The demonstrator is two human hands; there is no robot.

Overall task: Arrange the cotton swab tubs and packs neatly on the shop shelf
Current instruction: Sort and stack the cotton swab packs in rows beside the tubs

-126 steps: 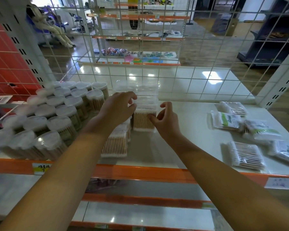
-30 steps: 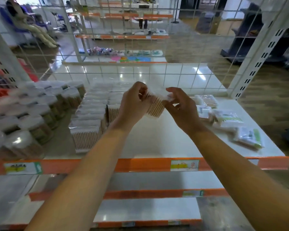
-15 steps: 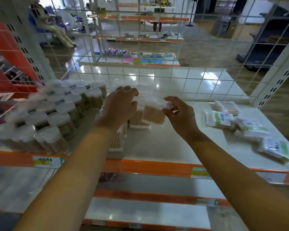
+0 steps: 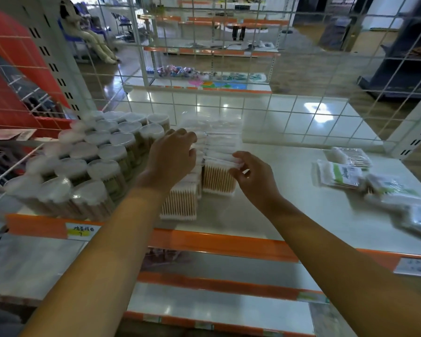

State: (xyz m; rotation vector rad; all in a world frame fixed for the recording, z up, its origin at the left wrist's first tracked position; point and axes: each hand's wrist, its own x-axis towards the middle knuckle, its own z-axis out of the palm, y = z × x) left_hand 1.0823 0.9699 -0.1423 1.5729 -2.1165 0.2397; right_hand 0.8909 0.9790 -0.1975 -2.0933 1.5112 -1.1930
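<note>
At the frame's centre the right hand [image 4: 252, 177] pinches the clear lid edge of a square plastic tub [image 4: 218, 177] packed with upright wooden-stemmed swabs, standing on the smooth white shelf [image 4: 289, 190]. The left hand [image 4: 171, 158] rests, fingers curled, over the rows of matching tubs [image 4: 180, 203] just left of it. Round clear-lidded tubs [image 4: 88, 166] crowd the left. Flat, crinkly plastic packs [image 4: 340, 175] lie scattered at the right. White wire mesh [image 4: 229, 103] backs the shelf.
</note>
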